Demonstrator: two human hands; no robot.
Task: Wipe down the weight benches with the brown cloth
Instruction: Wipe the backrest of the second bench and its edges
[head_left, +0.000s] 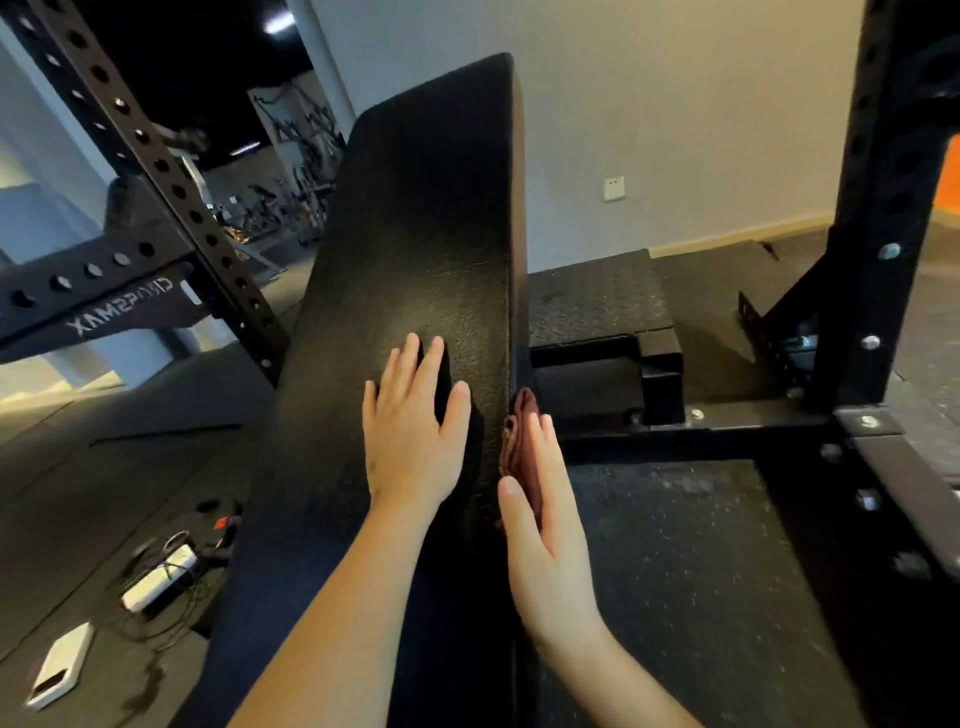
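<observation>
**Cloth pinned flat against the bench's side edge**

The right hand (545, 525) lay with fingers straight and palm turned inward, pressing the bunched reddish-brown cloth (514, 436) against the right side edge of the long black textured bench pad (415, 218), a little below the centre of the frame. Only a folded sliver of cloth showed past the fingertips. The left hand (410, 441) rested flat and spread on the pad's top face just beside it, holding nothing.

The cloth looked soft, thin and light, the sort that crumples and slips out from under a flat palm. I judged it best kept folded into a wad under the fingers, with the thumb hooked over one edge if it crept. The pad seemed firm and grippy and unlikely to shift under a wipe.

Beyond the hands, the pad ran up toward the top centre. A black perforated steel rack upright (156, 156) crossed the upper left, a second black post (883, 208) stood at the right edge, and a white power strip (161, 577) with tangled cables lay on the floor at lower left.
</observation>
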